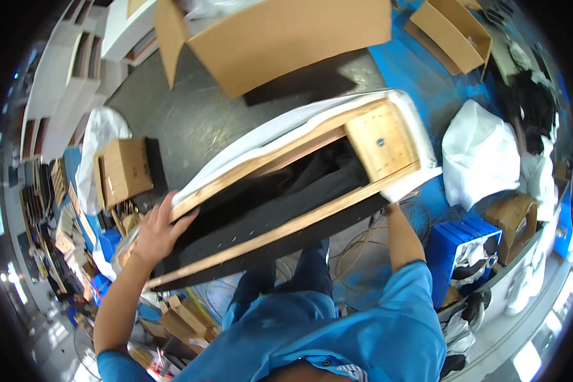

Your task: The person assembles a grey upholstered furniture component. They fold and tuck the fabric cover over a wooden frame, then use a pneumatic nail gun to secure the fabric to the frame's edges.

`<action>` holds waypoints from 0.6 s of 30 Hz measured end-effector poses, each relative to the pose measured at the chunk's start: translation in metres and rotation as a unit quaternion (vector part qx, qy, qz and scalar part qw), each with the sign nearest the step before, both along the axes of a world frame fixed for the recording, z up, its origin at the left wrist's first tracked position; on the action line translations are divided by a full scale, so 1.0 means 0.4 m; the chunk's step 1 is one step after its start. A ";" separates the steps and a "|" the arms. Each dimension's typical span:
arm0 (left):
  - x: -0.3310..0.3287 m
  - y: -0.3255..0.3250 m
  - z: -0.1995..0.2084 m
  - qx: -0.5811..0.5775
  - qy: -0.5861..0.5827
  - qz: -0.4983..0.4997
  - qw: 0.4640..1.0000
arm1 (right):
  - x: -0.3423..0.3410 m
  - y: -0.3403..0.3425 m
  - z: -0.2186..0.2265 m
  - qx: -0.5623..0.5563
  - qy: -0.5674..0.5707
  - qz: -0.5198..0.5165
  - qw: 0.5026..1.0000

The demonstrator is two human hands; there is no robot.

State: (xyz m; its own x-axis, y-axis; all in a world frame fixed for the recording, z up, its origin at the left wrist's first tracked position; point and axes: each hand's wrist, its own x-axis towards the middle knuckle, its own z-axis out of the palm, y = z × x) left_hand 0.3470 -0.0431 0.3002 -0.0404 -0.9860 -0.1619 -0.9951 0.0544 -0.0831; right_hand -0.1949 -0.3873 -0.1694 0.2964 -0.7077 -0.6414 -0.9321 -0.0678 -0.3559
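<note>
A long wooden furniture frame (382, 143) lies tilted across the space before me, its right end farther away than its left. White padding or wrapping (261, 145) runs along its far side and right end. Black fabric (267, 207) fills the hollow between the rails and hangs along the near side. My left hand (157, 230) is closed round the far rail near the left end, the thumb reaching over the inside. At the right end my right hand (393, 208) is holding the near corner from beneath; its fingers are mostly hidden behind the frame and fabric.
A large open cardboard box (293, 44) stands beyond the frame, with another open box (452, 35) at far right. A smaller box (124, 172) is at left. At right are a white bag (481, 153) and a blue crate (455, 235). Cables (353, 251) lie near my feet.
</note>
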 end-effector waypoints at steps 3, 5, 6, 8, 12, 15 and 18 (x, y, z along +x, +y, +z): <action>-0.024 0.030 0.009 -0.015 -0.020 -0.009 1.000 | 0.019 0.046 0.264 0.064 -0.097 -0.107 0.987; -0.020 0.041 -0.010 -0.019 -0.011 0.000 1.000 | 0.107 0.176 0.626 0.177 -0.150 -0.165 0.959; -0.013 0.031 -0.011 -0.029 -0.003 -0.008 1.000 | 0.157 0.248 0.810 0.192 -0.162 -0.158 0.955; -0.004 0.035 -0.038 -0.073 0.014 -0.017 0.997 | 0.215 0.364 1.090 0.223 -0.254 -0.097 0.936; -0.004 0.022 -0.052 -0.103 0.041 -0.020 0.994 | 0.395 0.528 1.392 0.147 -0.351 -0.090 0.920; 0.002 0.020 -0.068 -0.117 0.063 -0.020 0.991 | 0.610 0.557 1.488 0.119 -0.370 -0.109 0.915; 0.002 0.019 -0.081 -0.128 0.090 -0.019 0.988 | 0.763 0.533 1.451 0.124 -0.337 -0.017 0.933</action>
